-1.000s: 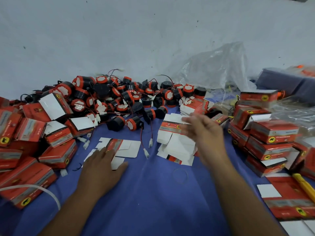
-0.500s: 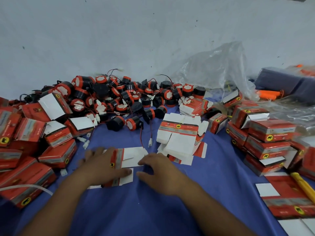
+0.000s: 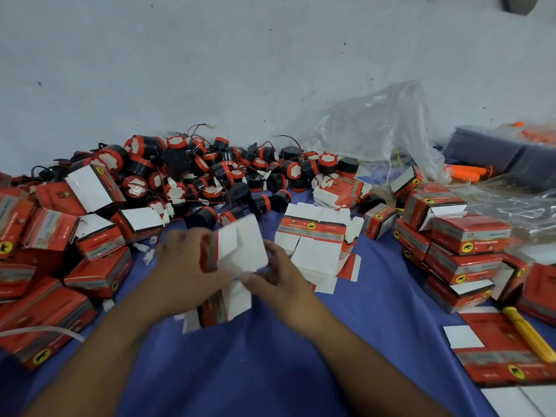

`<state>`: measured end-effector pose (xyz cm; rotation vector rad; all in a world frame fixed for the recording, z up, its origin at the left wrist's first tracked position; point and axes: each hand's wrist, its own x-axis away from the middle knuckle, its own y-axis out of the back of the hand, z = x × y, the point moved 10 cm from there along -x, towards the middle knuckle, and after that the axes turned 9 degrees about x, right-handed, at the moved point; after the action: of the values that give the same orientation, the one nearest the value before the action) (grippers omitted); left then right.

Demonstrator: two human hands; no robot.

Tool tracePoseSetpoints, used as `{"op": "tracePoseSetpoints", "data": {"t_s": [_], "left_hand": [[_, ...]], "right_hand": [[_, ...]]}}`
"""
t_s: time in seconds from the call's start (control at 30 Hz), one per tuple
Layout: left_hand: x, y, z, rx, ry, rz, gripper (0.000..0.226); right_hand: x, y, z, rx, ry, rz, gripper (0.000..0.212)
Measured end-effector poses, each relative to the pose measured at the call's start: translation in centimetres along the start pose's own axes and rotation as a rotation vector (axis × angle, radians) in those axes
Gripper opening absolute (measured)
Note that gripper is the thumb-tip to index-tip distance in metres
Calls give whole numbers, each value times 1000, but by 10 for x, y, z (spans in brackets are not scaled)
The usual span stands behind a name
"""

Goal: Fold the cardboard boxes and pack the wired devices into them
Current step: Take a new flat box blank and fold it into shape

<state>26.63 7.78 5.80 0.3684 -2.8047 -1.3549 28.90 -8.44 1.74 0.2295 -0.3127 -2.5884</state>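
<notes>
My left hand (image 3: 183,266) and my right hand (image 3: 278,275) both grip a flat red-and-white cardboard box blank (image 3: 240,251), lifted a little above the blue cloth (image 3: 270,365) at the centre and blurred by motion. A second flat blank (image 3: 215,311) lies on the cloth just under my hands. A stack of more flat blanks (image 3: 316,245) sits just right of my right hand. Behind them, against the wall, lies a heap of black-and-red round wired devices (image 3: 210,173) with thin red and black leads.
Folded red boxes (image 3: 57,266) are piled at the left, some with open white flaps. Stacked red boxes (image 3: 463,245) stand at the right. A yellow knife (image 3: 528,334) lies on flat blanks at the right edge. A clear plastic bag (image 3: 376,127) slumps against the wall.
A second ago my right hand was out over the stack of blanks. It came back to the centre, and both hands have picked one blank up off the cloth.
</notes>
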Motion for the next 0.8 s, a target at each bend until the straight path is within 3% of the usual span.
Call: {"op": "tracePoseSetpoints", "data": {"t_s": [0.07, 0.1, 0.2, 0.3, 0.4, 0.57, 0.67, 0.73, 0.8], "left_hand": [[1, 7, -18, 380, -104, -86, 45], [4, 6, -22, 607, -110, -101, 38], [11, -7, -25, 1124, -82, -130, 33], [18, -20, -29, 1380, -42, -147, 36], [21, -33, -35, 1434, -31, -101, 30], [17, -32, -26, 1351, -7, -151, 42], [14, -34, -26, 1226, 14, -151, 46], [14, -37, -28, 1139, 9, -120, 32], [16, -38, -36, 982, -84, -64, 25]], "right_hand": [[1, -10, 4, -267, -3, 106, 35], [3, -14, 8, -354, 0, 148, 37], [4, -14, 5, -302, 15, 166, 84], [10, -23, 11, -140, 68, 216, 90], [9, -20, 14, -48, 84, 156, 81], [7, -2, 12, 13, 134, -18, 93], [4, 14, 12, -56, 140, -176, 65], [1, 31, 7, -125, 115, -285, 45], [-2, 44, -4, -195, 29, -331, 47]]}}
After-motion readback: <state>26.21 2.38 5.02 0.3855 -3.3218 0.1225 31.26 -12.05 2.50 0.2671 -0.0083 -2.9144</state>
